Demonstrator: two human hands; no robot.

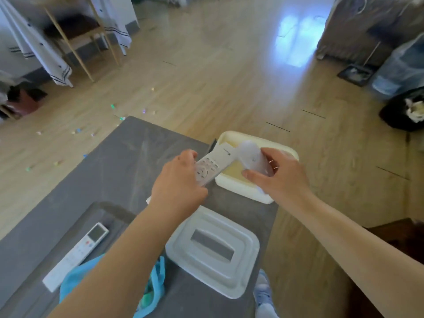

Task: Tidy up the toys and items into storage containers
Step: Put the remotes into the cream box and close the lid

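My left hand (177, 180) grips a white remote control (212, 165), its far end reaching over the rim of a cream storage box (243, 185) at the far right corner of the grey table (128, 161). My right hand (280, 174) holds a small white rounded device (250, 154) above the open box. The box's white lid (213, 251) lies flat on the table nearer to me. A second, longer white remote with a screen (76, 254) lies at the near left, beside a turquoise cloth item (153, 288) partly hidden under my left forearm.
Small coloured bits (112, 106) are scattered on the wooden floor beyond the table. A wooden rack with hanging cloths (75, 37) stands far left. At the right are a black bin (403, 113), a dustpan (354, 74) and covered furniture. My shoe (263, 292) is by the table's edge.
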